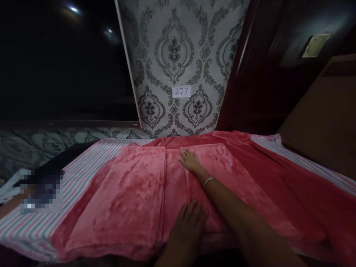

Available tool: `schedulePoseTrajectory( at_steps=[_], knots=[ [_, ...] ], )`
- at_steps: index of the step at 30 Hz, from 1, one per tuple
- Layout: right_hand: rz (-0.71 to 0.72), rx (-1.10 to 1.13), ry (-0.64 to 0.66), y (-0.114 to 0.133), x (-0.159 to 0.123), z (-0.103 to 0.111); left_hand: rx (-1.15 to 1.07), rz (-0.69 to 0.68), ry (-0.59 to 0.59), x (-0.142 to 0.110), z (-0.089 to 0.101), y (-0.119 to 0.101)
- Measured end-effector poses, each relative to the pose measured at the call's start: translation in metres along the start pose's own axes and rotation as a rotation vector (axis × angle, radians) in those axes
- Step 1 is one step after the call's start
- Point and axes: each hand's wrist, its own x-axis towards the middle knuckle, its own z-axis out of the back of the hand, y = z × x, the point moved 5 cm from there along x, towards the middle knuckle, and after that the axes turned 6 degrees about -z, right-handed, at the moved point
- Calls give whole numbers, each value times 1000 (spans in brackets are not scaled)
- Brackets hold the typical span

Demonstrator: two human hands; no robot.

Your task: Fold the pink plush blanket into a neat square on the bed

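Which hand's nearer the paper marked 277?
Right. The right hand is below the paper, far up the pink cloth; the left hand is farther below, near its front.

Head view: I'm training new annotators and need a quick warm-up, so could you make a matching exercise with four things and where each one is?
Things:
1. right hand
2. bracelet
3. paper label reading 277
4. striped cloth

Places:
A. on the patterned wallpaper
B. partly covered by the pink plush cloth
C. laid on top of the pink plush cloth
D. looped around the right forearm

Right pairs: 1-C, 2-D, 3-A, 4-B.
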Motion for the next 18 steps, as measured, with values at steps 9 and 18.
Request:
schedulePoseTrajectory(
  at_steps=[9, 18],
  knots=[
    [39, 48, -30, -42, -53, 34, -112, 20, 18, 2, 14, -1],
    [-317, 87, -262, -209, -155, 64, -133, 39, 100, 5, 31, -4]
  ],
)
